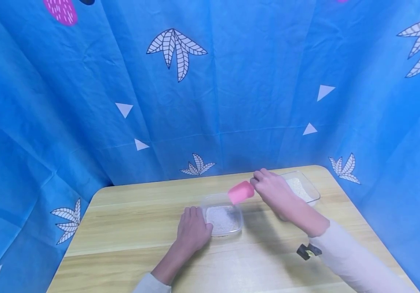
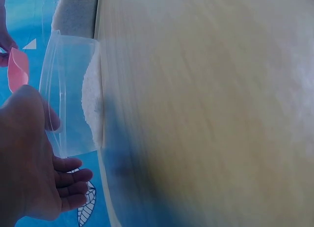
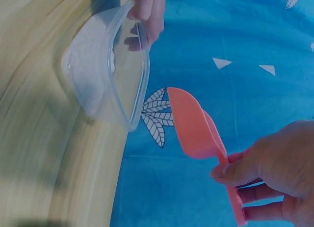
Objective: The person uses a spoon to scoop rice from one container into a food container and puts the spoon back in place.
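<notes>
The right hand (image 1: pixel 273 189) pinches the handle of a pink scoop (image 1: pixel 241 192), thumb on top and fingers curled beneath, as the right wrist view shows plainly. The scoop's long axis runs from that hand toward the person's left, mouth leading, and it hangs in the air above the far right corner of the near tub (image 1: pixel 223 219), not touching it. That tub is clear plastic, sits on the table (image 1: pixel 129 232) and holds a shallow layer of pale grain. The left hand (image 1: pixel 192 231) rests against the tub's left wall with thumb against the wall and fingers relaxed, steadying rather than gripping; the left wrist view confirms the fingers are loosely spread beside the wall. A second clear tub (image 1: pixel 310 188), also with pale grain, stands behind and to the right of the right hand, partly hidden by it. The scoop mouth thus lies between the two tubs but closer to the near one. Whether the scoop carries any grain cannot be told. A small dark clip (image 1: pixel 307 251) lies on the table beside the right sleeve.
</notes>
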Demonstrator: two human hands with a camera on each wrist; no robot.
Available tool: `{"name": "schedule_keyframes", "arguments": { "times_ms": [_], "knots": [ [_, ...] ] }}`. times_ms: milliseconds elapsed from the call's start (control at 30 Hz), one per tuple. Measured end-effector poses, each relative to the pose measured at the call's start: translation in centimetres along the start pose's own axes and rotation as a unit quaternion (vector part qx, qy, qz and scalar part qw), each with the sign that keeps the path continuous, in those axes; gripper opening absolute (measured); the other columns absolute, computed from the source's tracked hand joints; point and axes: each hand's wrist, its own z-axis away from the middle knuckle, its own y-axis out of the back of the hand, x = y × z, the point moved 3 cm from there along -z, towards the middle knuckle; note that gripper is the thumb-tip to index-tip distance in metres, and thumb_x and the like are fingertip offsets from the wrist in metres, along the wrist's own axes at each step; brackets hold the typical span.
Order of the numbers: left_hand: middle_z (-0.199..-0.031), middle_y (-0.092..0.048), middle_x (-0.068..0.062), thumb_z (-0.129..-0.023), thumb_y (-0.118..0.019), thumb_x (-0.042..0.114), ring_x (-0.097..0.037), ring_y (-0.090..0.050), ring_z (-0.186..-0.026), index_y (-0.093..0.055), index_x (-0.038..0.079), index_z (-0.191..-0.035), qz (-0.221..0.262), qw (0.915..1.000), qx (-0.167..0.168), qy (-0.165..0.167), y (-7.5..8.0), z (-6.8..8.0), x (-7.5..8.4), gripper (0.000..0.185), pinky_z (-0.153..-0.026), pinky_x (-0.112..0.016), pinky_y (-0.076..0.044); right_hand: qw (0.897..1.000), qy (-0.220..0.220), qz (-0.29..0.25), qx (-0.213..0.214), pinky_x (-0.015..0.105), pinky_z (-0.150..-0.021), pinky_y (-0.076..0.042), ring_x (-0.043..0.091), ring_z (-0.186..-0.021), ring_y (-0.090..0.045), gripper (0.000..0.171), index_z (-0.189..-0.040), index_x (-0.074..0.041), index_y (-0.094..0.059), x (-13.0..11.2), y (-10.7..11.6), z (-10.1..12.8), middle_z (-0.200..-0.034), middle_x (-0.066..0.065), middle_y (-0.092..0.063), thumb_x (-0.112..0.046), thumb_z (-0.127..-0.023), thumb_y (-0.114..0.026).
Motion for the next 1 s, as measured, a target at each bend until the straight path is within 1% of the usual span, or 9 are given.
{"name": "schedule_keyframes", "arguments": {
  "times_ms": [133,333,567,833,1000],
  "knots": [
    [-0.093,-0.049,-0.009,-0.084,-0.057,0.031,-0.025,-0.041,-0.089,-0.056,0.0,-0.101,0.002,1.0,0.005,-0.001,0.0,0.0,0.0,0.035,-0.079,-0.036,-0.038,1.0,-0.006,-0.007,-0.004,0.031,-0.073,-0.057,0.023,-0.086,-0.06,0.032,-0.1,-0.004,-0.076,0.3,0.3,0.3,-0.095,0.009,-0.069,0.013,-0.072,-0.079],
    [-0.092,-0.05,-0.009,-0.083,-0.057,0.031,-0.025,-0.041,-0.089,-0.056,0.001,-0.099,0.004,1.0,0.008,-0.002,-0.1,0.1,0.0,0.034,-0.078,-0.036,-0.038,1.0,-0.013,-0.013,0.004,0.032,-0.069,-0.058,0.024,-0.085,-0.06,0.033,-0.1,-0.004,-0.076,0.9,0.5,0.6,-0.094,0.009,-0.069,0.015,-0.073,-0.076],
    [-0.092,-0.05,-0.009,-0.083,-0.058,0.03,-0.024,-0.041,-0.088,-0.056,0.001,-0.099,0.006,0.9999,0.01,-0.002,0.0,0.1,0.0,0.033,-0.078,-0.035,-0.037,1.0,-0.015,-0.007,0.001,0.034,-0.073,-0.06,0.026,-0.089,-0.062,0.039,-0.103,-0.003,-0.076,1.7,0.7,0.9,-0.096,0.011,-0.07,0.011,-0.067,-0.079],
    [-0.093,-0.05,-0.01,-0.084,-0.057,0.032,-0.025,-0.042,-0.09,-0.056,-0.001,-0.102,-0.007,0.9999,0.008,-0.006,0.2,0.1,0.1,0.037,-0.079,-0.036,-0.038,1.0,-0.014,0.013,0.008,0.034,-0.074,-0.061,0.026,-0.089,-0.063,0.032,-0.101,-0.004,-0.076,2.5,1.1,1.4,-0.095,0.012,-0.07,0.01,-0.073,-0.082],
    [-0.093,-0.05,-0.01,-0.084,-0.057,0.032,-0.025,-0.042,-0.09,-0.056,-0.001,-0.101,-0.01,0.9999,0.006,-0.006,0.2,0.1,0.2,0.037,-0.079,-0.036,-0.038,1.0,-0.009,0.028,0.002,0.033,-0.071,-0.06,0.025,-0.087,-0.062,0.035,-0.103,-0.004,-0.076,3.0,1.2,1.7,-0.095,0.011,-0.07,0.011,-0.072,-0.083]
  ]
}}
